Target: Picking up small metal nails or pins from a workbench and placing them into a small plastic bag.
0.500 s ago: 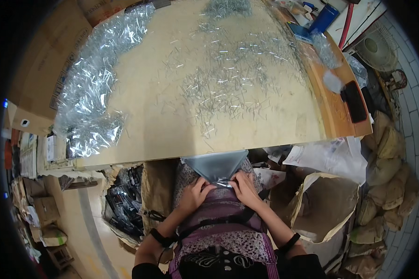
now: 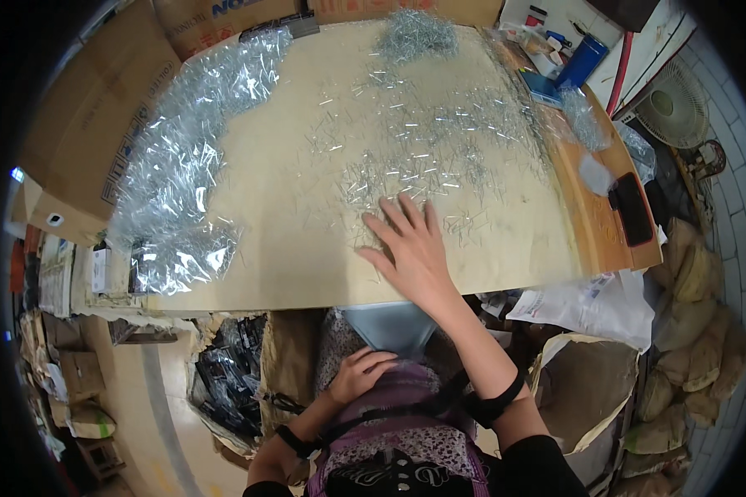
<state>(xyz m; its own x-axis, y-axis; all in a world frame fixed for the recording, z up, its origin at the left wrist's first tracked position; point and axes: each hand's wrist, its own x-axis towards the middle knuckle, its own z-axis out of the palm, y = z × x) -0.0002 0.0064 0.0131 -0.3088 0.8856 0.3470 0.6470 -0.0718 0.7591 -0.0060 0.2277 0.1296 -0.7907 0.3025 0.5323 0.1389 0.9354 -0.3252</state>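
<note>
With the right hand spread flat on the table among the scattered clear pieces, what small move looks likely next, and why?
Probably the right hand curls its fingers and rakes a clump of the thin clear pieces toward the table's near edge. The palm lies flat and open on them, holding nothing, and the left hand rests at the lap by the clear bag just below that edge.

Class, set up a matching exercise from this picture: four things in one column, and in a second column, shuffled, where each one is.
Things:
1. right hand
2. left hand
3. black phone
4. heap of clear little bags

Places:
A. on the table's left side
B. flat on the table, fingers spread among thin metal pins
C. near the table's right edge
D. below the table edge, at the person's lap

Pairs: 1-B, 2-D, 3-C, 4-A
</note>
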